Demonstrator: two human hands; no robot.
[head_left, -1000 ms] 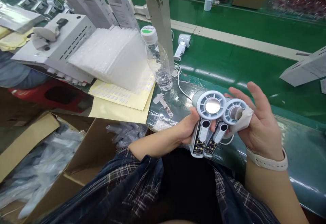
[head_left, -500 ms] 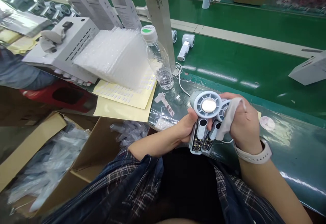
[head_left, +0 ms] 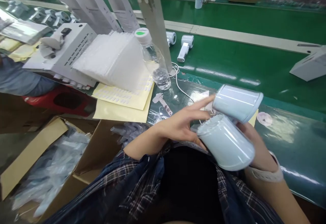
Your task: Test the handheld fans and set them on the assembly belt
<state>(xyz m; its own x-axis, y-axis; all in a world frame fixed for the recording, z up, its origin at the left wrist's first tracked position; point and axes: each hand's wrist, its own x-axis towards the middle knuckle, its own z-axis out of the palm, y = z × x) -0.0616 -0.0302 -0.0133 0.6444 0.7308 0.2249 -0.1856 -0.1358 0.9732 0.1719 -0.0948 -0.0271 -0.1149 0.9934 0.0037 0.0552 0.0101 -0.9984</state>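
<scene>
Two pale blue handheld fans are turned so that the smooth sides of their round heads face me. One fan head lies farther off and the other fan head nearer, both tilted. My left hand grips at their left ends, its fingers spread across both heads. Behind and below the heads, my right hand is closed around the fans; its fingers are mostly hidden. The handles are out of sight. A whitish, cloth-like piece shows beside my left fingertips, partly hidden.
A water bottle stands by a metal post, near a stack of bubble bags on yellow sticker sheets. More fans, including one fan, lie on the green belt. An open carton holds plastic bags below left.
Both fans have been turned over: their grilles and exposed circuit boards faced me before, and now the heads' sides do. My left hand has moved to the heads' left ends.
</scene>
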